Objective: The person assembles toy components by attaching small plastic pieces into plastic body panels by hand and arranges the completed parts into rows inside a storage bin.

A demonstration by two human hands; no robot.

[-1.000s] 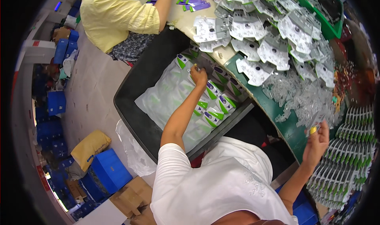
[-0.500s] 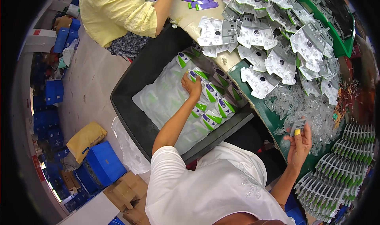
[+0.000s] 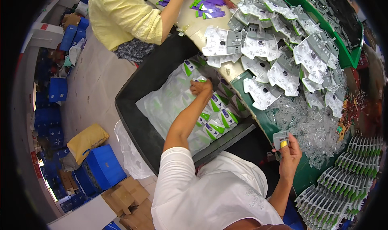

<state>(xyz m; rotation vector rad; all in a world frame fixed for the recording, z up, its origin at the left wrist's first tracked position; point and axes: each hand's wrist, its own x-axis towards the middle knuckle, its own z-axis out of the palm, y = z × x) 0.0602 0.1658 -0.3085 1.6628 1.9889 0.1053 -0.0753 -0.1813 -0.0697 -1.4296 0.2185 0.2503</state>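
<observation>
My left hand (image 3: 203, 87) reaches into a black bin (image 3: 139, 74), fingers curled over a white-and-green plastic part (image 3: 200, 79) in the packed rows. Most of that part is hidden under the hand. Beside it lie more white, green and purple parts (image 3: 216, 127), and a translucent plastic sheet (image 3: 161, 100) covers the bin's left side. At the edge of the green-topped bench, my right hand (image 3: 290, 151) grips a small grey plastic piece (image 3: 280, 138) between thumb and fingers. A yellow band wraps one of its digits.
White-and-grey housings (image 3: 262, 78) are heaped on the bench, with clear plastic pieces (image 3: 319, 125) beside them. Green-tipped grey parts (image 3: 343, 181) stack at the right, below a green crate (image 3: 351, 56). Another person in a yellow top (image 3: 125, 17) works across the bin.
My right hand has moved left, away from the clear pieces, with the grey piece in it. My left hand has shifted slightly right, its fingers now curled over a part.
</observation>
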